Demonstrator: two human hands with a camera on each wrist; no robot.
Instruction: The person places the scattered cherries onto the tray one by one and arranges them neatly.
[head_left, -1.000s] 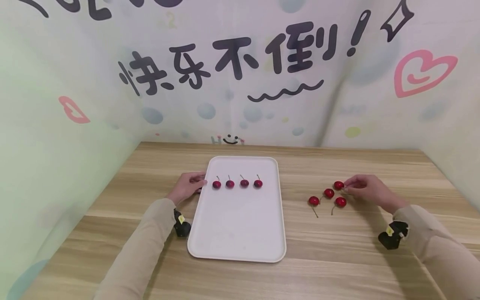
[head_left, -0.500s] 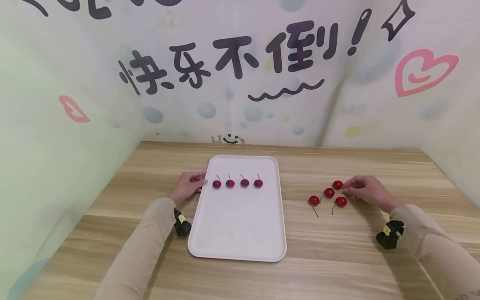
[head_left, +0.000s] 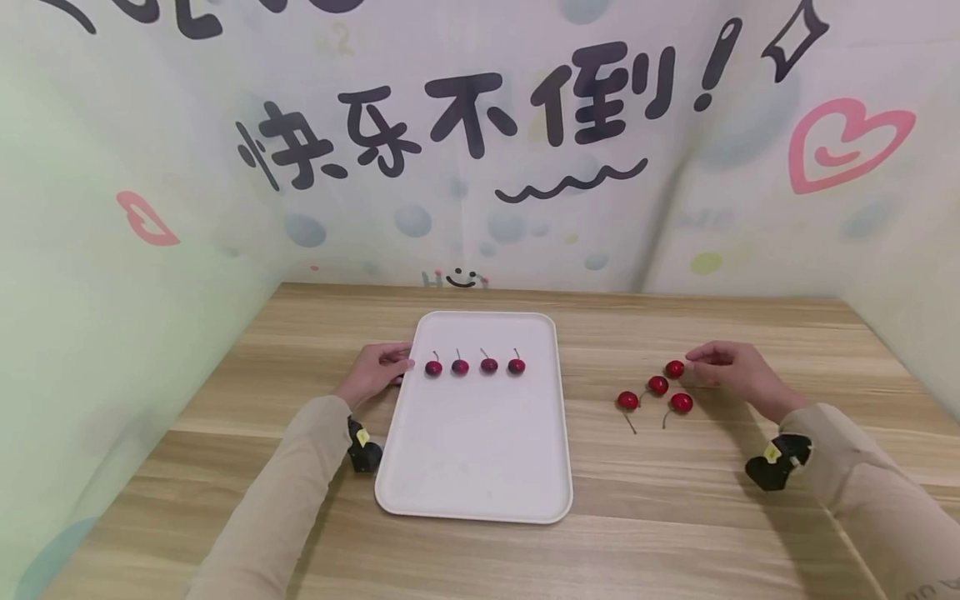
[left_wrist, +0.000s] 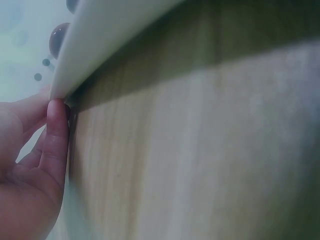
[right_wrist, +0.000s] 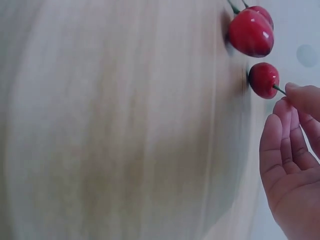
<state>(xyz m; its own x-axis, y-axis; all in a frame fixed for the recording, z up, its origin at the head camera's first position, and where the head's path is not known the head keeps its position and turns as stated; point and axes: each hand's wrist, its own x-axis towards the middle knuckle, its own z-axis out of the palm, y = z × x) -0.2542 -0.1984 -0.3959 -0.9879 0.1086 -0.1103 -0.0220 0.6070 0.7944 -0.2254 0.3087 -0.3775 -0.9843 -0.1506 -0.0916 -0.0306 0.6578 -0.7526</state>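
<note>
Wood table (head_left: pixel 675 533), doodled backdrop (head_left: pixel 465 242). Left hand (head_left: pixel 369 373) grips the tray (head_left: pixel 480 450) by its left edge; the row of four cherries (head_left: pixel 460 367) on it hasn't budged. So the action's in the loose bunch (head_left: pixel 658 385): farthest cherry (head_left: pixel 674 369) just got nudged slightly left, stem (right_wrist: pixel 279 90) apparently pinched by the right hand (head_left: pixel 738 377), back up.

Four shiny red cherries (head_left: pixel 489 366) are lined up across the far half of the white tray (head_left: pixel 474 450), stems pointed away; four more cherries (head_left: pixel 657 385) are kinda scattered off to its right.
</note>
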